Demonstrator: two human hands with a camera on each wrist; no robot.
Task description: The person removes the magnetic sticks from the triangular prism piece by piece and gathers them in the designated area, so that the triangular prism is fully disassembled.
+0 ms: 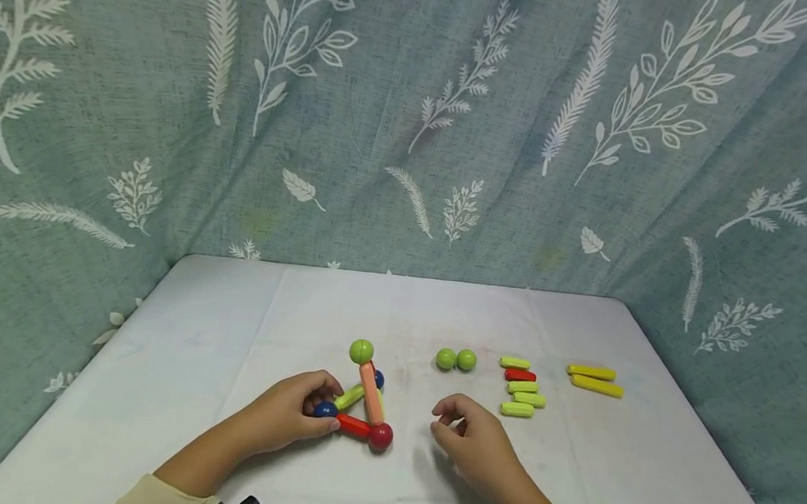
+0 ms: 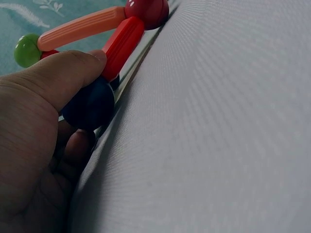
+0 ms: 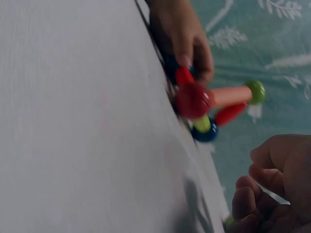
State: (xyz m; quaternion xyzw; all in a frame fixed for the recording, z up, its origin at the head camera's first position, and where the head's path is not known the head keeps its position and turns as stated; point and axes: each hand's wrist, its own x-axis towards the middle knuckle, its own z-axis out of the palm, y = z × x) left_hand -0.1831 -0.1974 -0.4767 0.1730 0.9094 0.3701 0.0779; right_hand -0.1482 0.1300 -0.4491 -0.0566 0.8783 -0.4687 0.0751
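Note:
A frame of toy balls and sticks stands on the table. My left hand [image 1: 287,408] holds its left corner, thumb and fingers about a dark blue ball [image 2: 89,104], with the thumb tip against a red stick [image 2: 124,47]. That stick runs to a dark red ball [image 1: 380,437]. From there a salmon stick [image 1: 372,394] slopes up to a green ball [image 1: 361,351] at the top. Behind are a second blue ball [image 3: 205,132] and a yellow-green stick [image 1: 349,397]. To the right of the frame hovers my right hand [image 1: 471,440], fingers loosely bent and holding nothing.
Two loose green balls [image 1: 455,359] lie behind the right hand. Further right are several short yellow-green sticks [image 1: 522,387], one short red stick [image 1: 520,376] and two longer yellow sticks [image 1: 594,379]. A leaf-patterned cloth [image 1: 384,126] hangs around the white table [image 1: 231,310].

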